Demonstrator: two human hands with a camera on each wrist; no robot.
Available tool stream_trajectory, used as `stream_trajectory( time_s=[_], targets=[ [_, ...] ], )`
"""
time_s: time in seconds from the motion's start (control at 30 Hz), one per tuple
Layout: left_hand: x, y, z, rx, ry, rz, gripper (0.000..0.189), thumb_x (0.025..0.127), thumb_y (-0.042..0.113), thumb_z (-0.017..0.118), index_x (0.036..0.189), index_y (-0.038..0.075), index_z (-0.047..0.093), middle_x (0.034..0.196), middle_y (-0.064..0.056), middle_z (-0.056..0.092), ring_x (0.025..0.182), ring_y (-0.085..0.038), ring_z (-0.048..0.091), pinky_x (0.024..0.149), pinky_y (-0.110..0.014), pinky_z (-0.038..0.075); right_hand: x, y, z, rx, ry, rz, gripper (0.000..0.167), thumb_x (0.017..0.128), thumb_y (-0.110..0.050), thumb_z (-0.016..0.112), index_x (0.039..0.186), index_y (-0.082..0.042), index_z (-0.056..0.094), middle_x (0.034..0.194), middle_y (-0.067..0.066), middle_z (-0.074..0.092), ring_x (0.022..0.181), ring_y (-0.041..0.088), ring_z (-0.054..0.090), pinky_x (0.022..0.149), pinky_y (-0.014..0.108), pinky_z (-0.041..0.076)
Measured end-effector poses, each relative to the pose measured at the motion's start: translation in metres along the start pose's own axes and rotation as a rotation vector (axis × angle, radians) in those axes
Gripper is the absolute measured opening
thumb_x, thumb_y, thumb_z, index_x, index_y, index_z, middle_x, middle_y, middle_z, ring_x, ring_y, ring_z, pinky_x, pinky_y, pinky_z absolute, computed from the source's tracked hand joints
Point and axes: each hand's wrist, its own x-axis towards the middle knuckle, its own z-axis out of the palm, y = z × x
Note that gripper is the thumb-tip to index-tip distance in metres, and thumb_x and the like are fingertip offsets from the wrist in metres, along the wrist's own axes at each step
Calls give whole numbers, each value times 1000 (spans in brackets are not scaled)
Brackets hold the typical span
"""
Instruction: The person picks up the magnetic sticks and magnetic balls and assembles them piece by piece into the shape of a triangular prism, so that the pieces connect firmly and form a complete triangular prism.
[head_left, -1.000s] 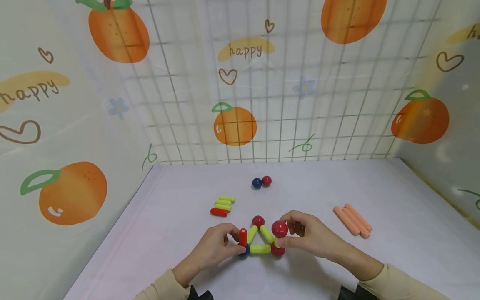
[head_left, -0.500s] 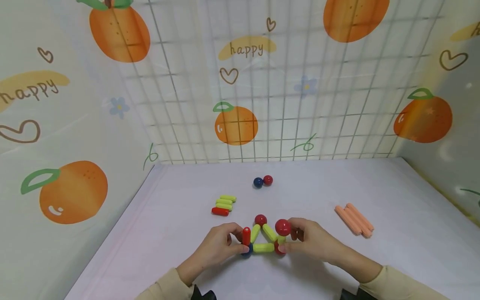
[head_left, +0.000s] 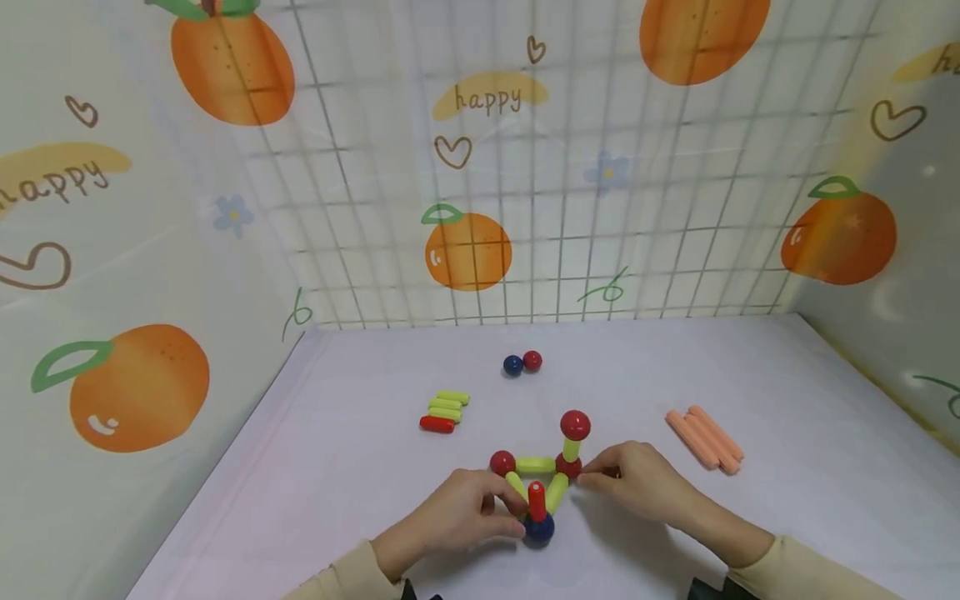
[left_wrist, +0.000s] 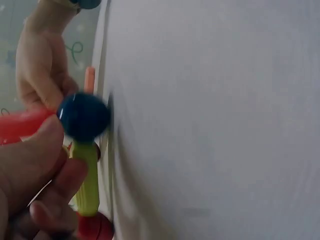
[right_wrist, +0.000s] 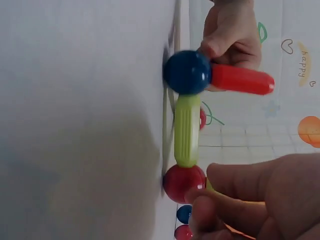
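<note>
A triangle of short yellow-green rods and balls from a stick-and-ball building toy lies on the table. At its near corner is a blue ball with a red rod standing on it. My left hand pinches this corner, thumb against the blue ball. The right corner is a red ball, bearing an upright yellow-green rod topped by a larger-looking red ball. My right hand holds that corner ball between thumb and finger. Another red ball forms the left corner.
Behind the triangle, several yellow-green rods lie beside a red rod. A loose blue ball and red ball touch farther back. Salmon-coloured rods lie at the right. A printed curtain surrounds the table.
The triangle has turned counter-clockwise seen from above. Its blue corner came right and nearer, while the corner with the upright rod went back. My right fingers moved down from the upright to the corner ball.
</note>
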Motion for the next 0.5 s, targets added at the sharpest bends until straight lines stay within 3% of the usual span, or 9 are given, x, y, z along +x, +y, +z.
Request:
stream_trajectory(
  time_s=[0.1, 0.2, 0.3, 0.37, 0.5],
  targets=[
    [1, -1, -5, 84, 97, -11, 22, 83, 22, 78, 104, 19, 73, 97, 8, 68, 76, -8, 54, 67, -20, 45, -2, 0, 0, 2, -12, 18, 23, 87, -28, 72, 101, -11, 77, 68, -7, 58, 61, 7, 46, 54, 21, 36],
    [4, -5, -10, 220, 177, -54, 40, 84, 22, 77, 122, 17, 67, 114, -1, 64, 98, -16, 60, 85, -34, 52, -4, 0, 0, 12, -41, 10, 19, 86, -27, 73, 98, -14, 77, 67, -7, 56, 60, 6, 46, 54, 20, 36],
    [5, -10, -11, 329, 150, -62, 51, 84, 24, 76, 132, 16, 61, 122, -3, 63, 110, -21, 61, 95, -46, 52, -9, 0, 2, 41, -109, -22, 17, 86, -29, 74, 96, -15, 76, 66, -7, 54, 60, 5, 46, 53, 20, 36],
    [5, -11, -10, 360, 139, -48, 46, 85, 24, 75, 129, 16, 63, 118, -2, 64, 108, -19, 62, 94, -43, 52, -12, 0, 2, 59, -156, -42, 19, 85, -31, 74, 96, -15, 75, 66, -7, 52, 60, 4, 45, 54, 20, 35],
    [6, -11, -8, 407, 179, -9, 36, 85, 25, 75, 119, 15, 68, 109, -1, 66, 99, -16, 63, 86, -36, 54, -17, -2, 5, 72, -192, -82, 27, 81, -37, 78, 98, -16, 73, 65, -8, 49, 59, 2, 44, 55, 20, 35]
  ],
)
